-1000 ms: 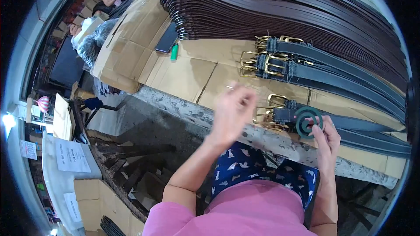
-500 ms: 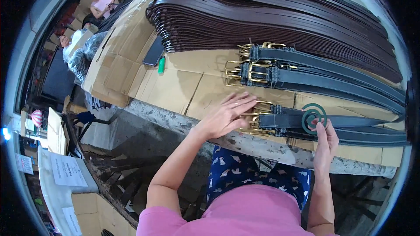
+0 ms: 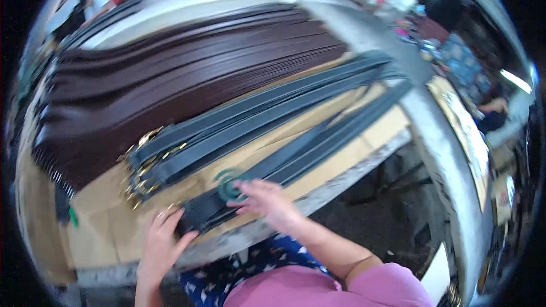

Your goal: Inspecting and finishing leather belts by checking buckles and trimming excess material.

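Dark blue-black belts [image 3: 284, 162] lie in a near pile on the cardboard. My left hand [image 3: 159, 244] is at their buckle end, its fingers on one edge and its thumb on the other, gripping it and hiding most of the buckles. My right hand [image 3: 270, 204] is over the same pile, thumb and forefinger closed on a green spiral coil [image 3: 226, 189] that looks like a mosquito coil; its other fingers are loosely apart and blurred. Just beyond lie more dark belts [image 3: 227, 131] with gold-coloured buckles [image 3: 145, 173].
A wide stack of dark brown leather straps [image 3: 170, 74] covers the far part of the table. Cardboard [image 3: 96, 230] lies under the belts. A small green object [image 3: 73, 217] is at the left. Another work surface [image 3: 458, 136] stands at the right, with a person's arm [image 3: 493, 106] beyond.
The view has swung right, bringing the far belt ends and right-hand side into sight. My left hand now spans the near pile's buckle end; the coil remains with my right hand.
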`<state>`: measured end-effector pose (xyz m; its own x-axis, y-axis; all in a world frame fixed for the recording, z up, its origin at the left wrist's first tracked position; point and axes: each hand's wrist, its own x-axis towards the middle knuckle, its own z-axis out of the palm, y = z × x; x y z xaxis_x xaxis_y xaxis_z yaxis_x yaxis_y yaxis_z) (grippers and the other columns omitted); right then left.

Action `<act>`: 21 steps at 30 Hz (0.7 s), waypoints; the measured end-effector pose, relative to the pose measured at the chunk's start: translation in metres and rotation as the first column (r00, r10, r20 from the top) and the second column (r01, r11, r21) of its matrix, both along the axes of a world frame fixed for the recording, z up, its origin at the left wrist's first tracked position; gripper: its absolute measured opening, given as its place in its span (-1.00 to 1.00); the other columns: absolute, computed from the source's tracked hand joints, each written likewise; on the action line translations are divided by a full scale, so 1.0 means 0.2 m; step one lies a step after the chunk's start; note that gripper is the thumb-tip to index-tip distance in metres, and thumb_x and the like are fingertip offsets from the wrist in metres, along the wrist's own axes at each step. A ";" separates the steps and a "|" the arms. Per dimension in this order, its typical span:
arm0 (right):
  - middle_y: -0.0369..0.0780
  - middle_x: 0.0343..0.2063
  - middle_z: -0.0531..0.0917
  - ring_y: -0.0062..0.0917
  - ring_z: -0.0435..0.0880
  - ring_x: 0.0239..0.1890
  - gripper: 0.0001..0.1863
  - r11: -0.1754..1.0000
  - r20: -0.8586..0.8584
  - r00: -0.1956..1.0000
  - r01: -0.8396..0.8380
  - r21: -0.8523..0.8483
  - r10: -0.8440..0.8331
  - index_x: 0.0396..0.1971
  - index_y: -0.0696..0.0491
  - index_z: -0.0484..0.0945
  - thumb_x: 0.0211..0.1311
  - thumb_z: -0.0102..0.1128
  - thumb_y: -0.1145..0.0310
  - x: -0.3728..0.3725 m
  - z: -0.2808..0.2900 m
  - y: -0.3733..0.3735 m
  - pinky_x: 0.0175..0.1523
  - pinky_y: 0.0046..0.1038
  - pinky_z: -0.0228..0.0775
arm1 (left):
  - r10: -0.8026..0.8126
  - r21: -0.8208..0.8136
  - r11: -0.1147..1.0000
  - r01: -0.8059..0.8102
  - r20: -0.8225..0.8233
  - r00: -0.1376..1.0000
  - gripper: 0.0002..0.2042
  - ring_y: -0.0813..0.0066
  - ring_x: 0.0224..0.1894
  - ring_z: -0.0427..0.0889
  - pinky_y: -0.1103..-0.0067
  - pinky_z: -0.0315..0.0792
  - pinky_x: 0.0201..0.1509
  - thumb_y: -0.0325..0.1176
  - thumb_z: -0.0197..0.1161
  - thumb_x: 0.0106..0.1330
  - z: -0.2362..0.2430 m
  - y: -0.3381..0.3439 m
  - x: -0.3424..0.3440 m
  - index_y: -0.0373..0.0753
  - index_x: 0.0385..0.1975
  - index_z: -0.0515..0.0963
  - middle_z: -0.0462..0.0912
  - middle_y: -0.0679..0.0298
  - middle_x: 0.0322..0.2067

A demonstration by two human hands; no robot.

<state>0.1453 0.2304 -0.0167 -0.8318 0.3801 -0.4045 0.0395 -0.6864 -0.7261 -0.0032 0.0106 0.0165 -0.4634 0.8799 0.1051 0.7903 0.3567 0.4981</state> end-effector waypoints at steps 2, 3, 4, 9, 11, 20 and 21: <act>-0.22 0.02 0.58 -0.44 0.60 -0.03 -0.71 0.997 0.066 0.998 -0.023 0.075 0.018 -0.07 0.11 0.56 0.33 0.13 0.26 0.01 -0.01 0.00 -0.01 -0.46 0.48 | 0.032 -0.001 0.999 -0.032 0.011 0.999 -0.57 0.02 -0.10 0.48 0.28 0.36 0.04 -0.37 0.46 -0.13 0.01 -0.01 0.00 -0.39 -0.24 0.53 0.52 0.04 -0.21; -0.23 0.10 0.53 -0.46 0.53 0.06 -0.73 0.993 0.089 0.996 -0.018 0.113 0.008 -0.11 0.08 0.58 0.33 0.14 0.24 0.03 0.00 0.02 0.06 -0.44 0.41 | -0.009 0.026 1.000 0.008 0.011 1.000 -0.57 0.02 -0.10 0.48 0.28 0.36 0.04 -0.37 0.46 -0.13 0.03 0.03 0.01 -0.39 -0.24 0.53 0.52 0.04 -0.21; -0.23 0.10 0.53 -0.46 0.53 0.06 -0.73 0.991 0.086 0.996 0.014 0.131 -0.025 -0.11 0.08 0.58 0.33 0.14 0.24 0.05 0.01 0.06 0.06 -0.44 0.41 | -0.025 0.020 0.999 0.026 -0.063 0.998 -0.56 0.01 -0.13 0.50 0.28 0.37 -0.04 -0.39 0.49 -0.20 0.05 0.06 0.03 -0.35 -0.28 0.49 0.53 0.05 -0.24; -0.31 0.18 0.47 -0.60 0.39 0.06 -0.74 0.860 -0.096 0.918 0.395 0.323 -0.386 -0.40 -0.04 0.67 0.20 0.23 0.07 0.03 0.02 0.26 0.10 -0.45 0.14 | -0.067 -0.173 0.983 0.053 -0.072 0.995 -0.57 0.02 -0.24 0.53 0.27 0.35 -0.19 -0.37 0.49 -0.19 0.07 0.03 0.06 -0.20 -0.32 0.41 0.54 0.13 -0.40; -0.42 -0.17 0.57 -0.66 0.40 -0.12 -0.76 0.884 -0.022 0.916 0.393 0.254 -0.401 -0.42 -0.06 0.64 0.18 0.25 0.07 0.03 -0.01 0.39 -0.01 -0.50 0.15 | -0.117 -0.160 0.983 0.095 -0.132 0.984 -0.64 0.07 -0.28 0.53 0.28 0.34 -0.20 -0.43 0.42 -0.13 0.09 0.04 0.07 -0.19 -0.33 0.41 0.52 0.17 -0.44; -0.13 -0.24 0.50 -0.39 0.49 -0.29 -0.73 0.511 -0.415 0.456 0.859 -0.026 -0.788 -0.10 0.14 0.40 0.32 0.04 0.29 0.08 0.29 1.02 -0.17 -0.29 0.44 | 0.137 0.167 0.981 -0.101 -0.225 0.965 -0.58 0.18 -0.34 0.47 0.43 0.33 -0.23 -0.64 0.21 -0.08 -0.09 -0.28 -0.22 -0.27 -0.14 0.40 0.44 0.11 -0.43; -0.06 -0.12 0.46 -0.29 0.48 -0.19 -0.66 0.489 -0.475 0.445 0.872 0.035 -0.760 0.01 0.14 0.32 0.34 0.00 0.28 0.10 0.36 1.10 -0.09 -0.21 0.47 | 0.288 0.260 0.931 -0.258 -0.084 0.954 -0.57 0.26 -0.34 0.46 0.45 0.32 -0.23 -0.60 0.24 -0.06 -0.09 -0.33 -0.25 -0.31 -0.10 0.39 0.42 0.14 -0.41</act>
<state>0.1645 0.4513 0.0549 -0.1215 0.9912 0.0523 -0.7302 -0.0536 -0.6811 -0.0529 -0.0563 -0.0015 -0.6528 0.6618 0.3686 0.7383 0.4469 0.5051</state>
